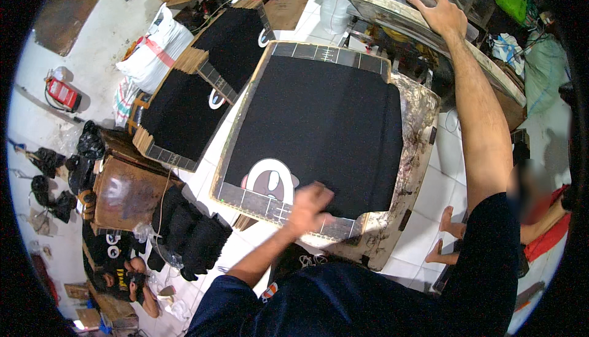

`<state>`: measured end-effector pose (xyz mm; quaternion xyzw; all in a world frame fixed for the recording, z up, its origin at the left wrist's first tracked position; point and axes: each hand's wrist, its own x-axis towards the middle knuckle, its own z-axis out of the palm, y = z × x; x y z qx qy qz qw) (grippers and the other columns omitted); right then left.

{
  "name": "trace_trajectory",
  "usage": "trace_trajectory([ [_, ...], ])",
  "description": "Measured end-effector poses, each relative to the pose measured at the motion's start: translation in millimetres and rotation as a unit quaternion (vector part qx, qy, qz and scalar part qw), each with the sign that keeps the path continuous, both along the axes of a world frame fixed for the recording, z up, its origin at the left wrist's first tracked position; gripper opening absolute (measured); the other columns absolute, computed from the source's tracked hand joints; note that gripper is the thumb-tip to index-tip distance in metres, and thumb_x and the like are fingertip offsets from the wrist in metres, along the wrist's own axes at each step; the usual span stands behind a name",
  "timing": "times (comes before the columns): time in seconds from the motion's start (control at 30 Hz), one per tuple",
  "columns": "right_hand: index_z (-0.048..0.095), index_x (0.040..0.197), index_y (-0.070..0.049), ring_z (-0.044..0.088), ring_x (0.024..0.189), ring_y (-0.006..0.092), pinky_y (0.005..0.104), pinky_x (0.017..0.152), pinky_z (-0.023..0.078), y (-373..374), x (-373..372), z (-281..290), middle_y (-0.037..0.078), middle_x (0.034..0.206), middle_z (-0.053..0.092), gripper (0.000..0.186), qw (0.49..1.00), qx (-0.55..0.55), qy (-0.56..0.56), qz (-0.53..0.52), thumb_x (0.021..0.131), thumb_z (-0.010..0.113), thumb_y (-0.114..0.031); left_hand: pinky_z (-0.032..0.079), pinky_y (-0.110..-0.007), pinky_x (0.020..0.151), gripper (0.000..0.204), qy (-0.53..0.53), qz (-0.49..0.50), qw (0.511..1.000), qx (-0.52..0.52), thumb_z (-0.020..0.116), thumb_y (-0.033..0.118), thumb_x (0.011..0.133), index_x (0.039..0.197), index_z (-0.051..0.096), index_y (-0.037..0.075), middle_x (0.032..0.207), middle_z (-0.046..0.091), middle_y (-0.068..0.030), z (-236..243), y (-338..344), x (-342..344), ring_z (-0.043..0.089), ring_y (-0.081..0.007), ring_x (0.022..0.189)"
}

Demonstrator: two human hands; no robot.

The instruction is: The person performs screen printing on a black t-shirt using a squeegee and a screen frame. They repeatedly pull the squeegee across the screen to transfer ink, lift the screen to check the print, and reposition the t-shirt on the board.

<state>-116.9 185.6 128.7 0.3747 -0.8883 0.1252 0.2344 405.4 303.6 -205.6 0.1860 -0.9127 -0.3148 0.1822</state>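
Observation:
A black fabric piece (319,122) lies flat on a board with a dark, grid-marked border (257,203). A white, eye-like print (270,179) shows at the fabric's near left corner. Over the near edge of the fabric and border is my left hand (311,209), its fingers smeared by motion; I cannot tell whether they touch the cloth. At the upper right, my right hand (440,15) is closed over the top edge of a thick, raised, tilted panel (423,33) with worn pale edges. Beneath the board sits a larger stained bed (412,153).
Left of the board, more black pieces with eye prints (233,36) lie on stacked boards. Dark cloth (193,233) is heaped near a brown box (132,187) at lower left, where another person (138,288) is. Another person's bare feet (451,223) show at right.

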Motion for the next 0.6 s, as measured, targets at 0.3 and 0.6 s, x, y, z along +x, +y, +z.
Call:
trace_trajectory([
  [0.3, 0.069, 0.136, -0.012, 0.068, 0.119, 0.0366, 0.0481, 0.103, 0.052, 0, 8, 8, 0.019, 0.126, 0.072, 0.102, 0.999, 0.003, 0.022, -0.023, 0.076, 0.052, -0.093, 0.051, -0.047, 0.082, 0.067, -0.187, 0.488, 0.815, 0.251, 0.053, 0.053, 0.104, 0.103, 0.07, -0.012, 0.093, 0.071, -0.027, -72, -243, 229, 0.066, -0.0337, 0.086],
  [0.6, 0.08, 0.099, -0.008, 0.073, 0.095, 0.0397, 0.0479, 0.085, 0.057, -8, 40, 22, 0.023, 0.095, 0.076, 0.076, 0.997, -0.075, -0.011, -0.009, 0.076, 0.069, -0.08, 0.022, -0.03, 0.048, 0.053, 0.075, 0.447, 0.818, 0.354, 0.052, 0.037, 0.111, 0.064, 0.044, 0.014, 0.059, 0.041, 0.0083, -9, -179, 188, 0.032, -0.0054, 0.054],
])
